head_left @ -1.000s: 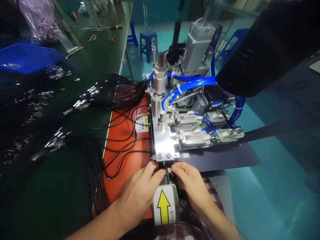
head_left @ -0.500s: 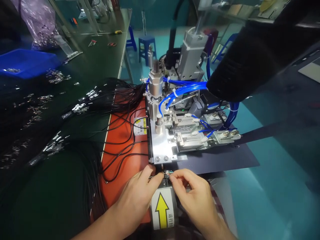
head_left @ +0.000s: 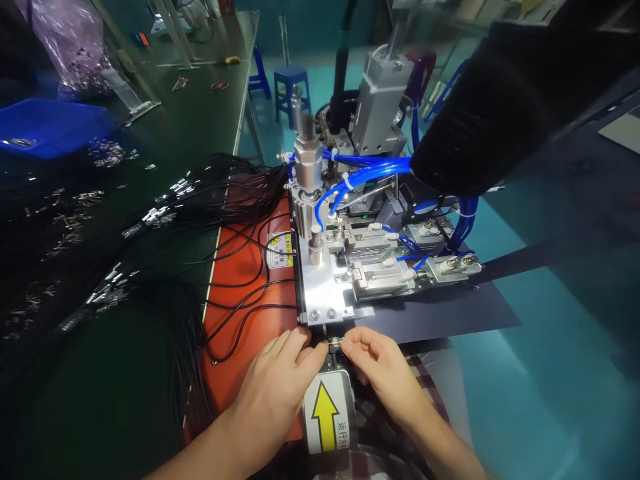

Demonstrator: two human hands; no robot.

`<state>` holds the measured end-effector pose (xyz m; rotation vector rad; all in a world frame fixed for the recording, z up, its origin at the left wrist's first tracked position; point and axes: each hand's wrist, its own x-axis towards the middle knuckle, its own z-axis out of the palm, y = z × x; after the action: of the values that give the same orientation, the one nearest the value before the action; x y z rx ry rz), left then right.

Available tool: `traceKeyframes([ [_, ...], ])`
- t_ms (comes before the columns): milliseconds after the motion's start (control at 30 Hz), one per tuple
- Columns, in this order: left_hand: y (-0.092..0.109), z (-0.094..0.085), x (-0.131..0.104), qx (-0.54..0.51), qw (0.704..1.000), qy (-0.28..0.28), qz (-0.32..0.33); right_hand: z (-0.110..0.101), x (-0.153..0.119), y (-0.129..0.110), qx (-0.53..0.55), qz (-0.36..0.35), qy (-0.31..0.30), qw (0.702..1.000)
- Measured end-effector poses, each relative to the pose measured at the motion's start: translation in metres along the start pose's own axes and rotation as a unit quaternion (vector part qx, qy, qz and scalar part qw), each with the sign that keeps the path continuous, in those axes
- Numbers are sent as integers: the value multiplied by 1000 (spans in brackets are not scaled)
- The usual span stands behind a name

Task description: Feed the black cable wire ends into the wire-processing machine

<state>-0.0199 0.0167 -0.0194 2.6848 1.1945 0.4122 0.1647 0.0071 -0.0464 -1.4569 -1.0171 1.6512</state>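
Since half a second ago, the right hand (head_left: 377,360) has shifted slightly forward toward the machine, while the left hand (head_left: 280,370) has stayed almost in place. Nearest the wearer, a checked cloth (head_left: 360,460) covers the lap. Just beyond it, a white sign (head_left: 327,413) carries a yellow arrow pointing away from the wearer, with Chinese characters beside the shaft. Past the sign, the hands face each other. Between their fingertips is a small wire end (head_left: 335,342), just in front of the machine's metal plate (head_left: 323,290). The right thumb and forefinger are pinched together on it. The left thumb lies against its other side; the left fingers are curled, and whether they grip anything is hidden.

Left of the plate, loose black cables (head_left: 245,337) loop over an orange-red surface (head_left: 235,360). Bright blue tubes (head_left: 380,172) arch across the machine toward a thick black tube (head_left: 470,113). To the left, cable bundles with silver ends (head_left: 160,213) lie on a dark green table (head_left: 200,120). Farther along are a blue tray (head_left: 65,127) and a clear plastic bag (head_left: 75,40). In the distance, a blue stool (head_left: 291,83) stands on the floor.
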Motion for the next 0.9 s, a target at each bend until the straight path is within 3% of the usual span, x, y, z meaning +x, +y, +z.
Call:
traceKeyframes([
  [67,3,-4,1,44,999,-9,-7,-2,2,4,21,0,-9,1000],
  [133,9,-8,2,57,996,-65,-32,-3,3,8,20,-6,-7,1000],
  [233,18,-13,6,16,982,-174,-73,-1,4,13,4,-30,16,999],
  [333,23,-14,11,-29,971,-211,-103,5,7,14,3,-44,27,999],
  [700,28,4,8,-18,977,-153,-145,13,6,14,47,-59,26,997],
  [900,22,1,3,-141,971,-35,-189,12,10,14,57,-67,2,996],
])
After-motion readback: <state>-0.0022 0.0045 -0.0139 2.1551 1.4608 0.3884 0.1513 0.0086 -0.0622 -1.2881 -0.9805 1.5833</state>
